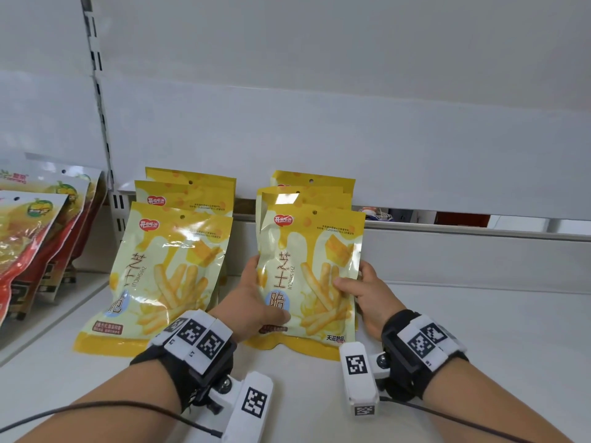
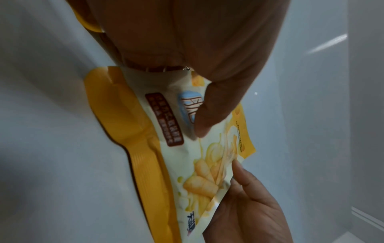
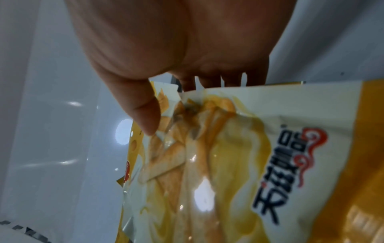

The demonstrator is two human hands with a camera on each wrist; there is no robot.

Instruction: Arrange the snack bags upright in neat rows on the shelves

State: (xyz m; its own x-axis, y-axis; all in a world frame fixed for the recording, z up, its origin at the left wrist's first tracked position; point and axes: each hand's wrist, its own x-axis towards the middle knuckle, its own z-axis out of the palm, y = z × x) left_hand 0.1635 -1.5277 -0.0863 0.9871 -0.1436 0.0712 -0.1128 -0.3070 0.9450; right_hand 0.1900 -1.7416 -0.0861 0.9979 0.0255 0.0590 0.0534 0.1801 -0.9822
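the fingers of both hands were closed on one yellow snack bag (image 1: 307, 266): the left hand (image 1: 256, 302) had its thumb on the front, low on the left edge, and the right hand (image 1: 361, 292) had its thumb on the front at the right edge, with the other fingers behind the bag, as the right wrist view showed.

the white shelf (image 1: 479, 330) was the biggest thing, with a white back panel (image 1: 319, 91) behind it. on the neighbouring shelf at the far left stood a row of red and yellow bags (image 1: 38, 244), leaning. next came the left row of yellow bags (image 1: 166, 266), three of them, leaning back one on another. the held bag was at the front of the right row (image 1: 313, 183), its bottom seam near or on the shelf, and more bags stood close behind it.

i judged the bag to be light and soft, filled with air and brittle sticks. its film was glossy, so it could slip. it seemed best to hold it by both side edges, gently, and not to squeeze the middle.
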